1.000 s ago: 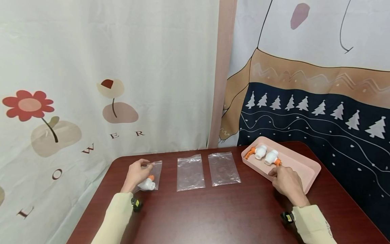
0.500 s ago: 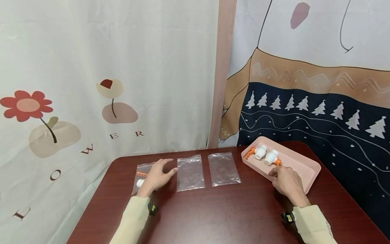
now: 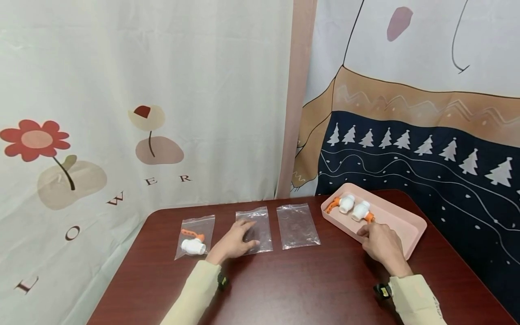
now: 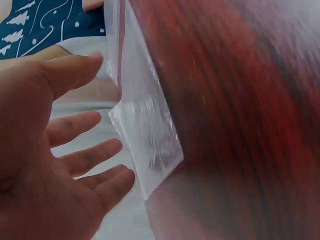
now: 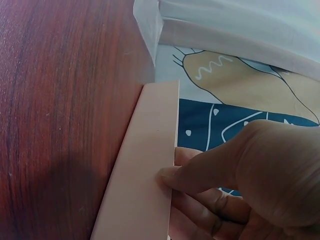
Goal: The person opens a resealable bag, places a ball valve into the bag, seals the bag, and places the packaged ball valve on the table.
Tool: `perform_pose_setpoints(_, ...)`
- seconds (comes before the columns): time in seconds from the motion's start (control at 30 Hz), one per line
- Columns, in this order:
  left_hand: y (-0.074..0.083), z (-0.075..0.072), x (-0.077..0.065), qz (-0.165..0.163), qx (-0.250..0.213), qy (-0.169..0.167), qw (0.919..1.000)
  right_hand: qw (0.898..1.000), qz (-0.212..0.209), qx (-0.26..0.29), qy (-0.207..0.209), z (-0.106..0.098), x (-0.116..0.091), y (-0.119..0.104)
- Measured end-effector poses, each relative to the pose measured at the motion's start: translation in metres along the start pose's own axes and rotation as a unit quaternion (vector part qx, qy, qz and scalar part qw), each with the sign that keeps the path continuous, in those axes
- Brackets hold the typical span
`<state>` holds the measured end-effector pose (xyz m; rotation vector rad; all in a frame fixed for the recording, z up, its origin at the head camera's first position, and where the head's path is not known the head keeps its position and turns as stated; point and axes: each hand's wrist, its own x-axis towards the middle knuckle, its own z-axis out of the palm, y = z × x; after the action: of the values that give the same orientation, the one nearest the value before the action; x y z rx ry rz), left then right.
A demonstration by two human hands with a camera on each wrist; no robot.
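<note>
My left hand (image 3: pixel 232 243) hovers at the middle clear zip bag (image 3: pixel 262 228), fingers spread and holding nothing; the left wrist view shows its fingertips close to the bag (image 4: pixel 147 120), and whether they touch cannot be told. To its left lies another zip bag (image 3: pixel 207 225) containing a white ball valve (image 3: pixel 192 246) with an orange handle. On the right, my right hand (image 3: pixel 383 246) pinches the near rim of a pink tray (image 3: pixel 408 228), thumb on the outer wall (image 5: pixel 132 170) and fingers inside. Two more white ball valves (image 3: pixel 346 203) with orange handles lie in the tray's left part.
A third flat zip bag (image 3: pixel 298 225) lies between the middle bag and the tray. The dark red-brown table (image 3: pixel 300 284) meets a white curtain (image 3: pixel 223 113) at the back. A patterned cloth (image 3: pixel 430 167) hangs behind the tray.
My left hand has left the bag with the valve and moved right to the middle bag, its fingers spreading. That left bag now lies fully visible. The right hand keeps its place on the tray.
</note>
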<state>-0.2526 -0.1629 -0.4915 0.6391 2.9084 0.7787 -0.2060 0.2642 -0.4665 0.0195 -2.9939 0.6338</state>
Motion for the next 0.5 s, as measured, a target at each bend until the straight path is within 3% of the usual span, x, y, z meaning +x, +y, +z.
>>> perform_pose_setpoints(0.13, 0.002, 0.007, 0.001, 0.007, 0.028, -0.026, 0.9992, 1.000, 0.000, 0.003, 0.004, 0.000, 0.000, -0.001)
perform_pose_setpoints(0.27, 0.004, 0.012, -0.002, -0.010, 0.060, -0.041, 0.9973, 1.000, 0.001, 0.008, 0.002, 0.001, -0.001, -0.001)
perform_pose_setpoints(0.5, 0.012, 0.014, -0.013, -0.023, 0.055, -0.050, 0.9970, 1.000, 0.006, 0.006, -0.002, 0.001, -0.001, 0.000)
